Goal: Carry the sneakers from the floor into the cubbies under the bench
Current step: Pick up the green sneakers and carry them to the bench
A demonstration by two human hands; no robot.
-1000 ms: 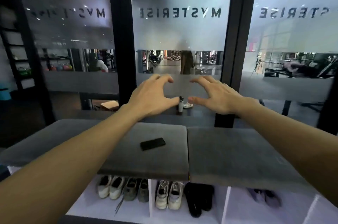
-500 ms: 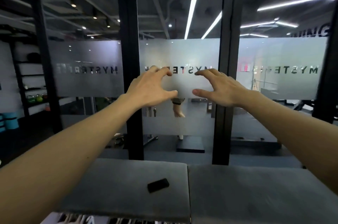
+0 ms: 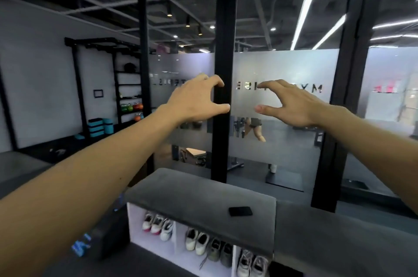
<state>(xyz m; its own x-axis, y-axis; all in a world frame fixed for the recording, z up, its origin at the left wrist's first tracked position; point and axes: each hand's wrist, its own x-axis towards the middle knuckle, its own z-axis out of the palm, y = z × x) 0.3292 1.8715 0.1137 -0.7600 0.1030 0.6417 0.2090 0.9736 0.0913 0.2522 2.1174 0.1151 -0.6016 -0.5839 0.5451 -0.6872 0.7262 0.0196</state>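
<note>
My left hand (image 3: 194, 101) and my right hand (image 3: 291, 101) are held out at chest height in front of me, fingers curved and apart, holding nothing. Far below them stands the grey padded bench (image 3: 203, 195) with white cubbies (image 3: 133, 222) under it. Several sneakers sit in the cubbies: white ones with pink soles (image 3: 153, 223) in the left cubby, white ones (image 3: 196, 239) and dark grey ones (image 3: 220, 251) in the middle, and pale grey ones (image 3: 251, 263) further right.
A black phone (image 3: 240, 211) lies on the bench top. Behind the bench rise black posts (image 3: 222, 50) and frosted glass panels (image 3: 282, 68). A black rack with kettlebells (image 3: 132, 107) and teal blocks (image 3: 99, 126) stands at the left wall.
The view has swung left and back down, so the cubbies with the sneakers show again. Both hands keep the same raised, open pose and have spread slightly apart.
</note>
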